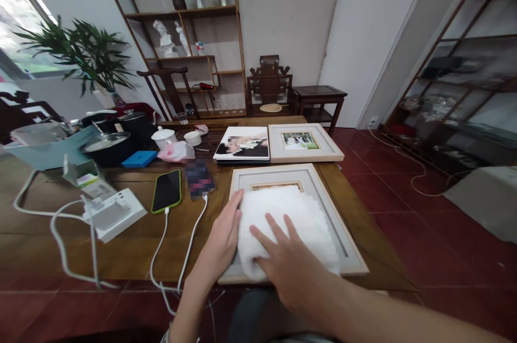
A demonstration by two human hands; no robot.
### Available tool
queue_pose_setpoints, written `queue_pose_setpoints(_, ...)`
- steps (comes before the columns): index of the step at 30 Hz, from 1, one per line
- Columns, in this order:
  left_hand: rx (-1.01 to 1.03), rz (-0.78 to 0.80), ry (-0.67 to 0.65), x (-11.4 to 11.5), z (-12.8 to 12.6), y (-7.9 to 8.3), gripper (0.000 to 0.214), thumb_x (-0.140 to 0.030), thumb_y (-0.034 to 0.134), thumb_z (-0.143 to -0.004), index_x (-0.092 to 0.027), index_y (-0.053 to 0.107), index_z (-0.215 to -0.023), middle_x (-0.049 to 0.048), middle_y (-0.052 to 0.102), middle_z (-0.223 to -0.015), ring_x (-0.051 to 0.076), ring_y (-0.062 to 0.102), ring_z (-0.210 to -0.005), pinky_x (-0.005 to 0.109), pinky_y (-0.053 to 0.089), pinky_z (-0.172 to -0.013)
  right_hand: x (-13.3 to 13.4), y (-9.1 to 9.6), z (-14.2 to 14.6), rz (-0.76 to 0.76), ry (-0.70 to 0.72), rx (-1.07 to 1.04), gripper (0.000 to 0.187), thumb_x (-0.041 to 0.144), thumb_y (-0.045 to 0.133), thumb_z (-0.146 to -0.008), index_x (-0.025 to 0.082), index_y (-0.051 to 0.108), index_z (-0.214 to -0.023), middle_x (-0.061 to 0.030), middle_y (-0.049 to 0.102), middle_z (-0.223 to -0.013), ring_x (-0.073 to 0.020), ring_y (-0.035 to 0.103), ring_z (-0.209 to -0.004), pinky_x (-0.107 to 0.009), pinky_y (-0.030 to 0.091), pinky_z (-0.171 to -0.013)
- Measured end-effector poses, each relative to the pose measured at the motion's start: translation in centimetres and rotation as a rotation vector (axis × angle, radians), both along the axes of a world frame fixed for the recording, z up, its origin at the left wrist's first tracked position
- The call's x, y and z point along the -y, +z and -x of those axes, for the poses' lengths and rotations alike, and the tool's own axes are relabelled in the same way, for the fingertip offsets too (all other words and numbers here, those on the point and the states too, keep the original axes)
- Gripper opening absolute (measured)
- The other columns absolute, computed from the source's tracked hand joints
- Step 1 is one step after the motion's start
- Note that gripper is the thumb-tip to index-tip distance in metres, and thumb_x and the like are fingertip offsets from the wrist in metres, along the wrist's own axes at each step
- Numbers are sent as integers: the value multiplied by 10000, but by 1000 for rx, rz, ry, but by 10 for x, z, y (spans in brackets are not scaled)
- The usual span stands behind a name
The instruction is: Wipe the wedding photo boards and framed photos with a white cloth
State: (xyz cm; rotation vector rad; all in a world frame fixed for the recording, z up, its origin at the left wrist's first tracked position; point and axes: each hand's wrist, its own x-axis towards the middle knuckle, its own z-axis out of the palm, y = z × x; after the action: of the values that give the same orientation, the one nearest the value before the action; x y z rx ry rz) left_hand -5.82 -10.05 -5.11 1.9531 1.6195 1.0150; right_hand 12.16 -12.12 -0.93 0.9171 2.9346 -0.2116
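Note:
A large light-wood picture frame (350,246) lies flat at the near edge of the wooden table (121,246). A fluffy white cloth (299,214) covers most of its glass. My right hand (288,259) lies flat on the cloth with fingers spread, holding nothing. My left hand (222,235) rests against the frame's left edge and the cloth's side, fingers stretched out. Behind it lie a smaller framed photo (305,142) and an unframed photo print (243,145).
Left of the frame lie a green-cased phone (167,190) on a white cable (177,257), a white power strip (115,214), a blue box (139,159), pots, cups and a plastic bag. Shelves, chairs and a plant stand behind. The table's right edge drops to a red tile floor.

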Motion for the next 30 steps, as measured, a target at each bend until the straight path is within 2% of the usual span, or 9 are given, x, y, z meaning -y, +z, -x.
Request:
queue_pose_setpoints(6, -163, -27, -77, -3, -1, -2, 402, -307, 327, -954, -152, 534, -1262, 101, 442, -1437, 187, 351, -1359, 401, 270, -1135, 11, 6, -54, 36, -159, 128, 440, 122, 577, -709, 182, 651, -1139, -147, 399, -1439, -478, 298, -1299, -703, 283, -989)
queue_pose_setpoints(9, -259, 36, -127, 0, -1, 2, 390, -313, 386, -931, -175, 527, -1268, 100, 420, -1452, 211, 310, -1380, 448, 280, -1123, -1, 7, -88, -71, -184, 56, 574, -11, 504, -600, 201, 642, -1115, -144, 501, -1364, -390, 432, -1251, -575, 406, -963)
queue_pose_setpoints(12, -312, 68, -156, 3, -2, 7, 394, -314, 435, -906, -193, 523, -1271, 98, 385, -1473, 232, 289, -1388, 480, 278, -1114, -26, 11, -116, -197, -267, -60, 628, -68, 409, -561, 214, 617, -1083, -129, 636, -1158, -265, 638, -978, -381, 527, -775)
queue_pose_setpoints(14, -315, 75, -155, 4, -2, 8, 388, -309, 431, -906, -207, 529, -1267, 94, 377, -1478, 236, 292, -1386, 482, 284, -1109, -48, 15, -123, -303, -364, -152, 555, -66, 383, -609, 191, 610, -1045, -114, 670, -982, -229, 661, -783, -324, 524, -645)
queue_pose_setpoints(17, -309, 67, -150, 3, -2, 6, 421, -305, 425, -909, -206, 488, -1313, 100, 381, -1474, 238, 299, -1383, 486, 284, -1107, -82, 20, -110, -574, -361, -335, 349, -28, 402, -736, 138, 624, -949, -180, 637, -1063, -288, 629, -945, -382, 517, -731)
queue_pose_setpoints(20, -308, 56, -148, 2, -1, 4, 465, -306, 430, -907, -187, 438, -1357, 115, 387, -1469, 242, 310, -1377, 483, 282, -1109, -108, 19, -73, -704, -74, -370, 210, 39, 456, -848, 133, 639, -891, -201, 520, -1309, -325, 449, -1244, -486, 416, -960)
queue_pose_setpoints(24, -302, 52, -126, 3, -1, 4, 477, -317, 448, -900, -183, 437, -1358, 122, 405, -1455, 253, 335, -1364, 468, 302, -1101, -127, 8, -18, -562, 182, -179, 237, 95, 525, -867, 168, 626, -1068, -135, 467, -1391, -293, 320, -1341, -518, 261, -1078)
queue_pose_setpoints(27, -302, 36, -111, 3, 0, 4, 447, -322, 461, -894, -198, 479, -1323, 125, 440, -1429, 271, 371, -1342, 478, 331, -1081, -129, -1, 1, -455, 202, -100, 279, 92, 482, -888, 175, 612, -1120, -117, 505, -1356, -272, 340, -1331, -494, 244, -1087)
queue_pose_setpoints(30, -293, 20, -122, 3, 0, 5, 450, -323, 464, -893, -218, 473, -1331, 120, 443, -1429, 273, 383, -1335, 483, 339, -1074, -123, -4, -3, -420, 168, -86, 307, 55, 495, -856, 155, 607, -1124, -140, 534, -1317, -274, 407, -1285, -480, 295, -1054)
